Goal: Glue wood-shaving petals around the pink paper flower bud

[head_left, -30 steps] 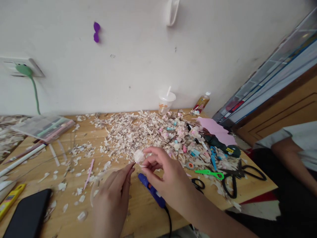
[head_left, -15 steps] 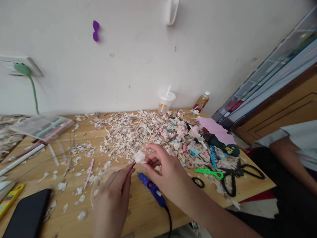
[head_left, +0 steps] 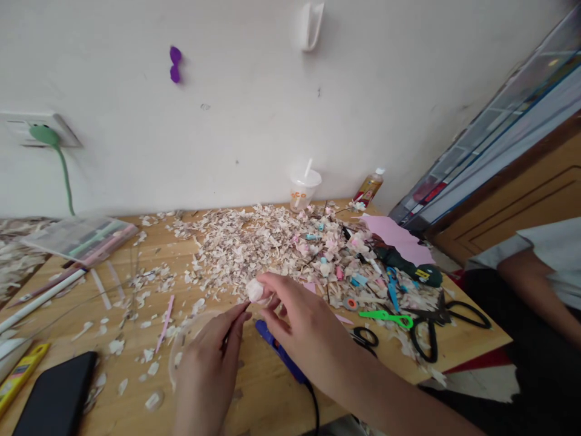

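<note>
A small whitish paper-like flower [head_left: 255,290] sits at the end of a thin dark stem [head_left: 245,306], just above the wood table. My left hand [head_left: 211,351] is closed, pinching the stem between thumb and fingers. From the right, my right hand [head_left: 302,321] presses its bent fingers against the flower's upper right side; the exact fingertip contact is partly hidden. Under my right hand lies a blue glue gun [head_left: 278,346], partly covered, its cord running toward the near edge. A pale round disc [head_left: 175,348] rests partly behind my left hand.
Pale petal scraps [head_left: 236,242] cover the table's back. To the right lie black-handled scissors [head_left: 424,342], green scissors [head_left: 385,316] and a pink sheet [head_left: 397,236]. A cup [head_left: 304,188] stands at the wall. A phone [head_left: 59,393] lies left; a seated person [head_left: 526,272] is at right.
My right hand's fingers have shifted up and around the flower, and the hand now covers more of the glue gun. My left hand keeps its pinch. The view has tilted up slightly.
</note>
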`<state>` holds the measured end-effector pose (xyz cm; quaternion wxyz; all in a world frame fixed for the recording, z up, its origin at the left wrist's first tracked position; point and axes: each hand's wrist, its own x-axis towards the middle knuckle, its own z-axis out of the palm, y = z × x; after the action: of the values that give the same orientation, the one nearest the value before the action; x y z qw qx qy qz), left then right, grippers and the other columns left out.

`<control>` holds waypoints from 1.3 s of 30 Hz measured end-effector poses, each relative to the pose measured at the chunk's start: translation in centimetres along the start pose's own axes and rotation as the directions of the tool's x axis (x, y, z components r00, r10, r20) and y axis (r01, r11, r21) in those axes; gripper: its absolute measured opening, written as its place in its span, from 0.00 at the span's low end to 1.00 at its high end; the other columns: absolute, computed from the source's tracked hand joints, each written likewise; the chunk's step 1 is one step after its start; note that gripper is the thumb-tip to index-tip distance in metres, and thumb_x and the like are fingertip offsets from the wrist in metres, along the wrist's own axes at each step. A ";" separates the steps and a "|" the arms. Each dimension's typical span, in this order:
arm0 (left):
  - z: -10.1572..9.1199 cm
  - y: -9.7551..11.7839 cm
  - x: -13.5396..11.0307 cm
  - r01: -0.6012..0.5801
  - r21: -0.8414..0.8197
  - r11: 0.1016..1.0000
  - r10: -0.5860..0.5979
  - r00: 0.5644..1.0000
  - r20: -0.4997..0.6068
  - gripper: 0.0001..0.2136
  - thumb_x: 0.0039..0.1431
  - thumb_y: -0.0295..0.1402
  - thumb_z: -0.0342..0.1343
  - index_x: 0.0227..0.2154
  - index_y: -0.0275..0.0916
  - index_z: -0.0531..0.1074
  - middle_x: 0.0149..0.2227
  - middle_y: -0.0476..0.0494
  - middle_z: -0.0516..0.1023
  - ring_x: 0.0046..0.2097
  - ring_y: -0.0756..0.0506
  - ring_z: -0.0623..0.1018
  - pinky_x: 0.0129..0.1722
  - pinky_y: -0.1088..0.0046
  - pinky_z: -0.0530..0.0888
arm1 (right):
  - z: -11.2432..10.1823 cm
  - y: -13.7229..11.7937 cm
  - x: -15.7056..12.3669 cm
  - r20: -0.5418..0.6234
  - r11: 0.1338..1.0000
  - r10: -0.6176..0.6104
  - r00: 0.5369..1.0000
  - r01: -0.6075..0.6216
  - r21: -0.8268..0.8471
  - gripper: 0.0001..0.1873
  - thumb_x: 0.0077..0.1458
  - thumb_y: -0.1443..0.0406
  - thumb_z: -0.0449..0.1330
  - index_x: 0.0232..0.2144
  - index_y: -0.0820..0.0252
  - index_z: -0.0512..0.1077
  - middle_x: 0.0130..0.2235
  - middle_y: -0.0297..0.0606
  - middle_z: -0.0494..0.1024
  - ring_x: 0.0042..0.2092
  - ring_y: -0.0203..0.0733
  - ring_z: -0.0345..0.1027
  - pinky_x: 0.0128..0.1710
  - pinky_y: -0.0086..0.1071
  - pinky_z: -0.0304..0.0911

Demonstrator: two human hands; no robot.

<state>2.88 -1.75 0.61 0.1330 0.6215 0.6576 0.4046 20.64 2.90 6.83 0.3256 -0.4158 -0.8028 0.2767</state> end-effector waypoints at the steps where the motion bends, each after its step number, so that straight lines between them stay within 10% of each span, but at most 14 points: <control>1: 0.0 -0.3 0.1 0.047 -0.062 0.997 -0.046 0.999 0.018 0.15 0.65 0.47 0.54 0.42 0.46 0.82 0.38 0.47 0.87 0.36 0.43 0.86 0.34 0.70 0.82 | -0.2 -0.1 -0.1 -0.014 1.000 -0.009 1.000 0.009 0.010 0.23 0.62 0.74 0.60 0.57 0.54 0.65 0.51 0.41 0.77 0.46 0.43 0.74 0.49 0.40 0.71; 7: -0.1 -1.6 0.7 0.185 -0.271 0.945 -0.200 0.979 -0.029 0.12 0.59 0.46 0.61 0.36 0.46 0.83 0.36 0.46 0.88 0.37 0.43 0.87 0.37 0.71 0.83 | -2.4 -0.2 -1.1 -0.084 0.978 0.104 0.991 -0.086 0.191 0.17 0.62 0.67 0.61 0.53 0.48 0.68 0.46 0.34 0.75 0.35 0.35 0.70 0.32 0.27 0.69; 15: -1.5 -0.9 1.1 -0.206 -0.284 0.936 0.207 0.978 -0.028 0.12 0.65 0.27 0.56 0.39 0.51 0.82 0.43 0.50 0.86 0.47 0.45 0.84 0.51 0.68 0.80 | -3.1 0.1 -1.4 0.214 0.783 0.328 0.920 -0.392 0.482 0.17 0.64 0.48 0.58 0.46 0.50 0.74 0.37 0.34 0.79 0.27 0.34 0.63 0.23 0.26 0.58; 26: -0.4 -1.1 0.3 -0.167 -0.262 0.951 0.186 0.981 0.048 0.12 0.65 0.28 0.57 0.45 0.51 0.81 0.45 0.48 0.86 0.44 0.45 0.84 0.45 0.71 0.81 | -3.0 0.0 -1.1 0.357 0.721 0.305 0.883 -0.459 0.519 0.11 0.62 0.55 0.63 0.36 0.56 0.77 0.33 0.35 0.81 0.33 0.37 0.73 0.30 0.27 0.64; 39: -0.2 -0.5 0.5 -0.185 -0.254 0.949 0.187 0.982 -0.018 0.11 0.62 0.28 0.59 0.42 0.50 0.82 0.40 0.50 0.87 0.37 0.48 0.84 0.42 0.76 0.80 | -3.3 0.7 -1.2 0.439 0.694 0.315 0.841 -0.520 0.498 0.12 0.61 0.55 0.65 0.37 0.59 0.75 0.27 0.26 0.65 0.27 0.30 0.54 0.25 0.27 0.49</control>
<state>2.31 -1.28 0.51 0.1750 0.6597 0.5382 0.4945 23.97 2.78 8.09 0.2325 -0.4138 -0.5971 0.6467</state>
